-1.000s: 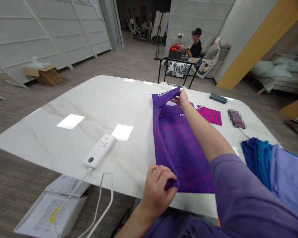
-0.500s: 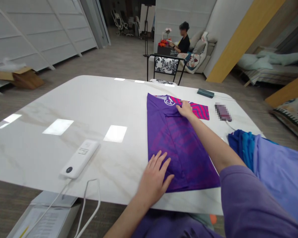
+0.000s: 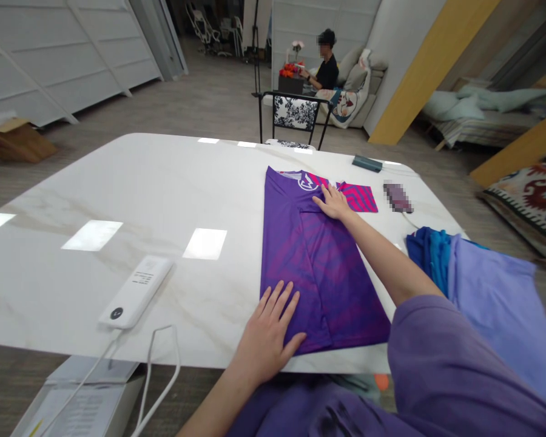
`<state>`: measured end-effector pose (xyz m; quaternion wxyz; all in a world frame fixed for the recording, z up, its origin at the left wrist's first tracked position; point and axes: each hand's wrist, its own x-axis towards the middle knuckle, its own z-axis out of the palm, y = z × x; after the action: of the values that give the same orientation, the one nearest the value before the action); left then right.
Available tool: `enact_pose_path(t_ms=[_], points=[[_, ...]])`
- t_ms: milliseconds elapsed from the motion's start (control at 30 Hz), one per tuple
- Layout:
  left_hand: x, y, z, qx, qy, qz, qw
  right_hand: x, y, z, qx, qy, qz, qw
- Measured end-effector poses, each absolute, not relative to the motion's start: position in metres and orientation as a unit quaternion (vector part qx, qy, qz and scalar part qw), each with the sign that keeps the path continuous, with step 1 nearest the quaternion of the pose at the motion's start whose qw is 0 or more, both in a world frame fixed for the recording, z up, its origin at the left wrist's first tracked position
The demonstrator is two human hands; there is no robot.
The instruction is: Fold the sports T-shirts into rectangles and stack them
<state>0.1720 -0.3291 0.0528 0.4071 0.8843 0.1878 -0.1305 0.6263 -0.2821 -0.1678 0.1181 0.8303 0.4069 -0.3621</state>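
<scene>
A purple jersey [image 3: 284,243] lies folded lengthwise on the white marbled table [image 3: 200,194], its collar pointing away from me. Its pink striped sleeve [image 3: 360,198] sticks out to the right. My left hand [image 3: 268,331] rests flat on the lower left part of the jersey, fingers spread. Higher up, just below the white chest logo, my right hand [image 3: 333,201] lies on the cloth near the sleeve, fingers stretched out. Neither hand grips anything.
A white power bank [image 3: 139,291] with a cable lies at the left. Folded blue and lilac clothes [image 3: 486,291] sit at the right edge. Farther back are a phone [image 3: 397,197] and a dark slim case [image 3: 367,164]. Beyond the table stand a chair [image 3: 295,113] and a seated person [image 3: 326,67].
My right hand has slid slightly left over the jersey, and more of the sleeve lies apart from it. The left hand remains flat on the lower part. The view has shifted a little.
</scene>
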Motion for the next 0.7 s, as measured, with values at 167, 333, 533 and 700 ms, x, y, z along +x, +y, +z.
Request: enact_pose_path(t_ms=[167,333,533,700], points=[[0.139,-0.314,0.061,0.894,0.161,-0.139,0.394,0.682,-0.324,-0.137,0.875,0.342,-0.314,0.137],[0.15,-0.314,0.082,0.889,0.189,-0.092,0.407,0.734,-0.363,-0.12,0.902,0.273,-0.302,0.147],[0.264,-0.385,0.115,0.841,0.139,-0.105,0.511,0.735,-0.369,-0.123,0.901,0.259,-0.313,0.149],[0.317,-0.439,0.108,0.859,0.067,-0.124,0.492,0.742,-0.374,-0.108,0.892,0.239,-0.318,0.213]])
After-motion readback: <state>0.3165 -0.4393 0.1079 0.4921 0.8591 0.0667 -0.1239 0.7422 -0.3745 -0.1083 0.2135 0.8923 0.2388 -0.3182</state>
